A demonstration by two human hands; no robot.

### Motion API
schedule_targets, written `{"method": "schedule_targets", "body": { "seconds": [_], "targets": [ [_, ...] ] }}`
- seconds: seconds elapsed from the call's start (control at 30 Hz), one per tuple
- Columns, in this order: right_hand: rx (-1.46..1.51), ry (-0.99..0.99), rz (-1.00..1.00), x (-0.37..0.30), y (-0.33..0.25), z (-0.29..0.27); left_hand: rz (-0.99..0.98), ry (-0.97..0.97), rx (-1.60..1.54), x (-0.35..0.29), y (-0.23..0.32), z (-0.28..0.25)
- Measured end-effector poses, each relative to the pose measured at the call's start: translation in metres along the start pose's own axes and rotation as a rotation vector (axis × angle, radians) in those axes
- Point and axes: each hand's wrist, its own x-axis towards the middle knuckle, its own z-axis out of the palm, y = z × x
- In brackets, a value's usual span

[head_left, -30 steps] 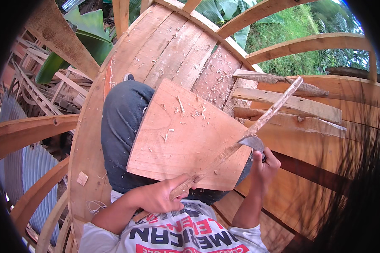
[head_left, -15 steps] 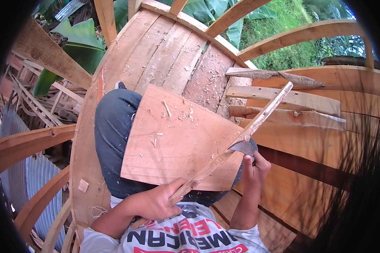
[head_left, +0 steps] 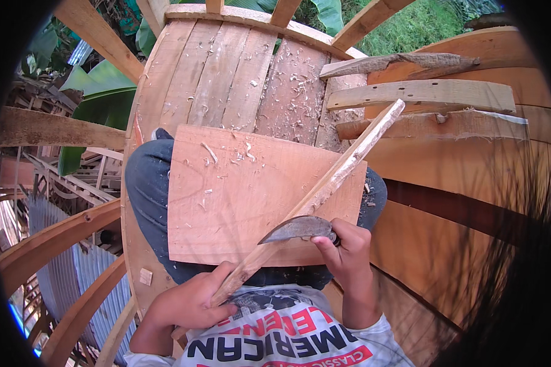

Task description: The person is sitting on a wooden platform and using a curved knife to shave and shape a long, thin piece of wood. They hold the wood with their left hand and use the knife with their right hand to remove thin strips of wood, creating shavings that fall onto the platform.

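Note:
My left hand (head_left: pixel 197 298) is closed around the lower end of a long, roughly cut wooden stick (head_left: pixel 330 183), which slants up and away to the right. In my right hand (head_left: pixel 344 248) is a knife with a broad, curved dark blade (head_left: pixel 297 227); its handle is mostly hidden by my fingers. The blade lies across the stick, touching it around its lower middle. Beneath both, a flat wooden board (head_left: pixel 226 196) rests over my lap, with a few curled shavings (head_left: pixel 249 151) on its far part.
Planks (head_left: pixel 226 79) strewn with shavings form the floor ahead. Curved wooden ribs (head_left: pixel 61 235) rise around me. Three rough timber pieces (head_left: pixel 422 93) lie at the right. A small wood block (head_left: pixel 146 276) sits at the left, near corrugated metal sheets (head_left: pixel 98 287) outside.
The knife has come down along the stick, from its middle toward my left hand, and more of its blade shows. The view has shifted, and the stick's far end appears lower relative to the timber pieces.

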Motion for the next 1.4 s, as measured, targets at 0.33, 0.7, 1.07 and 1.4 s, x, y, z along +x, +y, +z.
{"method": "schedule_targets", "body": {
  "seconds": [0.33,0.7,1.07,1.4],
  "targets": [
    [-0.153,0.027,0.344,-0.006,0.01,-0.005,-0.075,-0.18,-0.471,-0.011,-0.038,0.022],
    [-0.152,-0.132,0.201,-0.01,-0.009,0.004,-0.128,-0.191,-0.683,-0.001,-0.062,0.032],
    [0.09,-0.282,0.298,-0.014,-0.016,-0.001,-0.144,-0.255,-0.792,0.003,-0.067,0.024],
    [0.65,-0.65,0.505,-0.025,0.0,-0.017,-0.189,-0.263,-0.84,0.001,-0.068,0.022]
  ]
}}
